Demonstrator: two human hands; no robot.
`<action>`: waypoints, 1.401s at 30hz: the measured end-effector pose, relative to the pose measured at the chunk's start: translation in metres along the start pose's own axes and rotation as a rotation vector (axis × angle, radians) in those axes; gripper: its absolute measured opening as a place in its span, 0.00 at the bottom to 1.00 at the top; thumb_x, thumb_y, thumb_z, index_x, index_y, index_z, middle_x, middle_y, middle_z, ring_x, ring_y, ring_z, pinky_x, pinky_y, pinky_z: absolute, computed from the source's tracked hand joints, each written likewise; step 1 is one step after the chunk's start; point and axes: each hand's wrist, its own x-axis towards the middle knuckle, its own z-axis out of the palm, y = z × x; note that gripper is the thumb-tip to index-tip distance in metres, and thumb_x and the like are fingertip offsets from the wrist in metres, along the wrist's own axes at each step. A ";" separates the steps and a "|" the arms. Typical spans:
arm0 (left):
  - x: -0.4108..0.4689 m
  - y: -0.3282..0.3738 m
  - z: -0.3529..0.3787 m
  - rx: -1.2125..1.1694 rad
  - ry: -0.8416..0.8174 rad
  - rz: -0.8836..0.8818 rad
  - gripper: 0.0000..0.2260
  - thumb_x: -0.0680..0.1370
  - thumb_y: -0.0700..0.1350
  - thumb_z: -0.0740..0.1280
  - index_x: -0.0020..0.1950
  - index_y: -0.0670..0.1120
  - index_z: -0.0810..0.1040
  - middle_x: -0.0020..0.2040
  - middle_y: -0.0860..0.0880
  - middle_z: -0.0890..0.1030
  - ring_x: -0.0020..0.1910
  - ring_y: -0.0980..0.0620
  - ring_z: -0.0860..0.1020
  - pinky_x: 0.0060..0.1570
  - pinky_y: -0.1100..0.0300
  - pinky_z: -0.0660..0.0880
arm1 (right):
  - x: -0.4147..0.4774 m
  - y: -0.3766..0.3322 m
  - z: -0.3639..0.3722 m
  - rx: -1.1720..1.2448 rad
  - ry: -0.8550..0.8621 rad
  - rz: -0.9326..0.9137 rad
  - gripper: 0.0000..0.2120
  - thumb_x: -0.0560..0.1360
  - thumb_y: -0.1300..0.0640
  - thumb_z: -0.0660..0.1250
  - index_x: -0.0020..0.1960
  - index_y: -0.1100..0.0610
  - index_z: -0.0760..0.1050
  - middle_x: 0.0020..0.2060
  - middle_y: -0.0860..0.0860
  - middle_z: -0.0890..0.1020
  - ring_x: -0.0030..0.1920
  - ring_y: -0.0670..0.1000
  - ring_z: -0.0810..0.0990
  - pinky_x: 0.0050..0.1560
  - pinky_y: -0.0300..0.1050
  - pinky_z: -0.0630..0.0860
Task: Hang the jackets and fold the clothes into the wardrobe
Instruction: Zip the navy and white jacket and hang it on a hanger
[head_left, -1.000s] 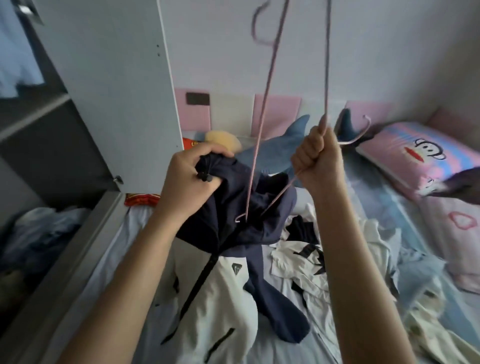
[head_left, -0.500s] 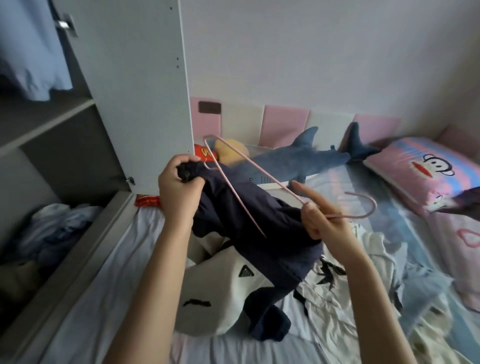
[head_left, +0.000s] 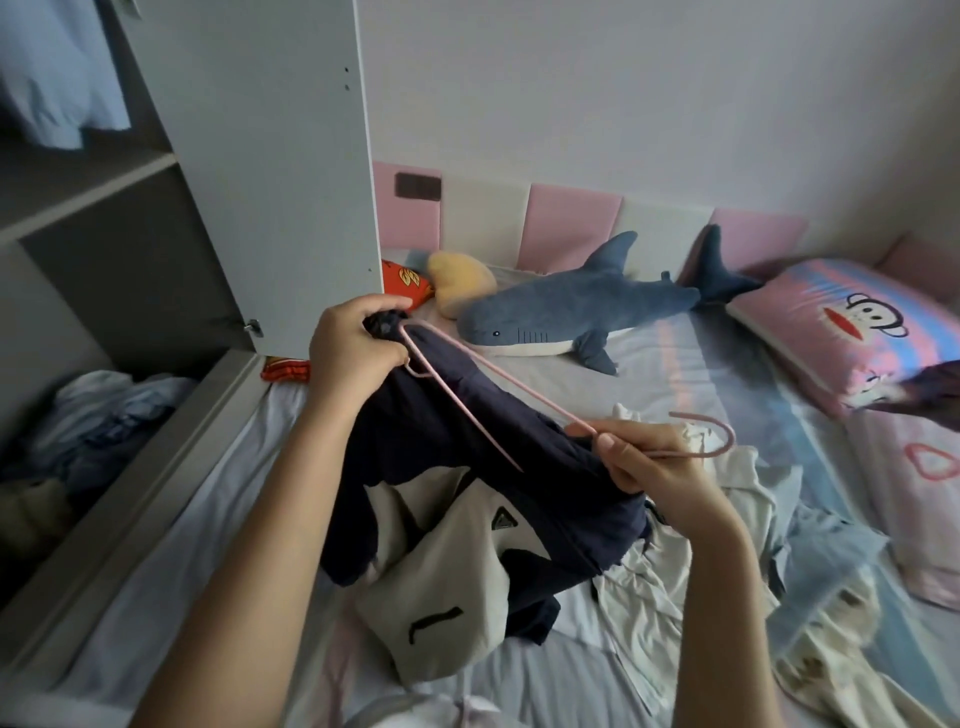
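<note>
You are threading the hanger (head_left: 524, 410) into the jacket (head_left: 467, 467): left hand (head_left: 353, 348) grips its collar, right hand (head_left: 644, 457) pinches the hanger's neck; next, seat the far shoulder.

The open wardrobe door (head_left: 249, 156) stands just left of and behind the left hand (head_left: 353, 348), its lower corner near the knuckles. Beyond both hands, bare bed sheet (head_left: 675, 374) leaves open room up to the plush shark (head_left: 571, 317). Crumpled pale clothes (head_left: 649, 587) crowd the bed below the right hand (head_left: 644, 462); heaped garments (head_left: 104, 410) fill the wardrobe's lower compartment (head_left: 130, 291), far left.
</note>
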 end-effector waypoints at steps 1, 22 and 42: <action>0.000 0.000 -0.002 0.023 -0.026 0.004 0.23 0.63 0.31 0.67 0.53 0.50 0.84 0.51 0.49 0.84 0.53 0.50 0.80 0.57 0.51 0.77 | -0.001 0.002 0.002 0.000 -0.007 0.013 0.12 0.76 0.60 0.61 0.55 0.59 0.81 0.26 0.51 0.62 0.27 0.47 0.61 0.26 0.35 0.59; -0.002 0.013 -0.004 0.173 0.261 -0.028 0.21 0.68 0.33 0.63 0.52 0.53 0.83 0.52 0.54 0.83 0.51 0.52 0.80 0.44 0.62 0.74 | -0.004 0.012 0.027 0.068 -0.113 0.154 0.16 0.78 0.70 0.60 0.57 0.54 0.80 0.30 0.56 0.61 0.27 0.48 0.61 0.28 0.40 0.57; -0.019 0.028 0.011 0.323 0.107 0.167 0.18 0.67 0.33 0.64 0.51 0.51 0.81 0.50 0.51 0.83 0.49 0.46 0.79 0.43 0.56 0.75 | 0.038 -0.033 0.078 -0.448 -0.031 0.094 0.08 0.78 0.61 0.64 0.48 0.54 0.81 0.23 0.41 0.73 0.20 0.43 0.70 0.25 0.35 0.68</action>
